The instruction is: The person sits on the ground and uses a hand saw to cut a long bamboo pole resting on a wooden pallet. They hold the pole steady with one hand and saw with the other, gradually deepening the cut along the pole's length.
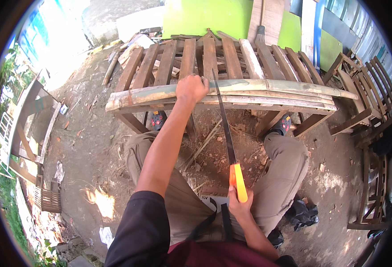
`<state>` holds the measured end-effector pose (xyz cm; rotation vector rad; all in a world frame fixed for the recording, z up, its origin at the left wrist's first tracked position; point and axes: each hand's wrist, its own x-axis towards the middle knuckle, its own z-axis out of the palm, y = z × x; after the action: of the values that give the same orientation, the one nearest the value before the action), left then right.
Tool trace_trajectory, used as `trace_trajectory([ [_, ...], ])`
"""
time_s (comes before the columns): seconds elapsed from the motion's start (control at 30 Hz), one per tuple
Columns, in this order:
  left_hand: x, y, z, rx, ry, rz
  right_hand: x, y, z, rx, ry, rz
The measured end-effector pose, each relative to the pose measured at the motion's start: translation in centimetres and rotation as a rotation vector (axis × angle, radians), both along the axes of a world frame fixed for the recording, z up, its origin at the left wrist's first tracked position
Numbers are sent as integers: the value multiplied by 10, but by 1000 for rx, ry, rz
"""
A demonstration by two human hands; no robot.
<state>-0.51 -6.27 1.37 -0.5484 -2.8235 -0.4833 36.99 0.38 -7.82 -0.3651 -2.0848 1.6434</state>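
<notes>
Bamboo strips (258,91): lying lengthwise across front rail of slatted wooden bench (231,58) | Saw (226,129): dark blade crossing the strips, orange handle low | Left hand (191,88): closed over the strips, pressing down | Right hand (239,205): fist wrapped around saw handle | Ground (93,147): bare dirt, wood scraps | Right side: stacked wooden chairs (374,89)

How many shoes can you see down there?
2. One shoe shows under the wooden bench's left side; the other shoe under its right side. Both are partly hidden.
</notes>
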Motion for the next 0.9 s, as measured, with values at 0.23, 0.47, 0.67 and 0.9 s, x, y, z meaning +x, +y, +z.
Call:
trace_trajectory([
  [0.23,10,4,9,23,-39,24,-104,7,44,-191,-59,-162],
  [0.47,-1,-5,15,9,-36,23,-84,6,47,-41,54,-110],
  [0.67,7,2,17,11,-46,26,-48,0,37,-147,73,-135],
  [0.9,9,4,17,-9,-114,30,-140,16,73,-64,-38,-163],
])
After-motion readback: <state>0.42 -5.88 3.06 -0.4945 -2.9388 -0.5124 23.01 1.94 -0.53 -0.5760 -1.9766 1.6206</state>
